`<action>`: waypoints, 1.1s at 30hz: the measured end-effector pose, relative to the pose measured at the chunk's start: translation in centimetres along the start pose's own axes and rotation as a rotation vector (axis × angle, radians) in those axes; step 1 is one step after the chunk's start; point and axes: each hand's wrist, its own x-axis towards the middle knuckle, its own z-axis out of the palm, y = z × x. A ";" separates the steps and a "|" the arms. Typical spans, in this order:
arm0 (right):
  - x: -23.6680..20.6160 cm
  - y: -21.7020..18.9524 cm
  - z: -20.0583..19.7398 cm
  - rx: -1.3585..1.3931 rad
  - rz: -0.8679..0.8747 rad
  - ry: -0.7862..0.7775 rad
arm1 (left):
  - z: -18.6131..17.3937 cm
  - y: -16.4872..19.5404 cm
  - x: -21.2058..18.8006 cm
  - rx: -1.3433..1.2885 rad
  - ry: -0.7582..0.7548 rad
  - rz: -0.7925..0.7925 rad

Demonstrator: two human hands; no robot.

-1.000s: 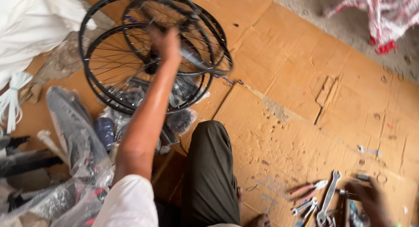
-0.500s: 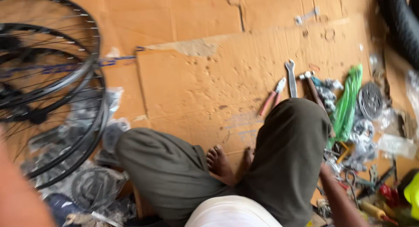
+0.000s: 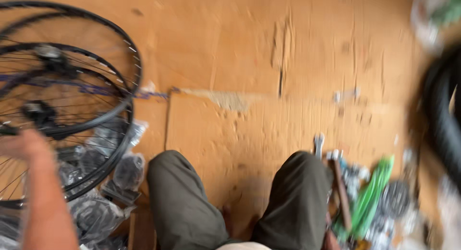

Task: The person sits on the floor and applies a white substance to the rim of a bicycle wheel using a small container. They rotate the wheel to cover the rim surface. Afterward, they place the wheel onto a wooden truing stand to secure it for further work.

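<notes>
While person sits on cardboard (image 3: 288, 62), left hand (image 3: 26, 146) reaches out at wheels (image 3: 62, 101), far left. Hand blurry, looks to touch rim; fingers spread or shut, cannot tell. Wheels lie flat in stack, hubs facing up, round, no long side. Bags (image 3: 127, 170) of parts beside wheels. Wrench (image 3: 319, 144) by right knee, points away from person. Right hand not seen.

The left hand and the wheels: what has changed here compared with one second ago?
The left hand has let go of the bicycle wheels and drawn back to their near side. The right hand, earlier by the tools, is out of view. The wheels stay stacked on the cardboard.
</notes>
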 end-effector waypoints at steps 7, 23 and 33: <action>4.4 -20.8 -8.6 -0.267 -0.292 0.120 | 3.5 8.6 -7.7 -0.156 -0.219 0.283; 15.8 -59.4 0.9 -0.473 -0.845 -0.408 | 35.1 18.9 -13.1 0.629 -0.869 -0.296; 29.3 -94.7 4.8 -0.744 -1.536 -0.399 | 48.6 17.2 -8.3 0.778 -0.735 -0.810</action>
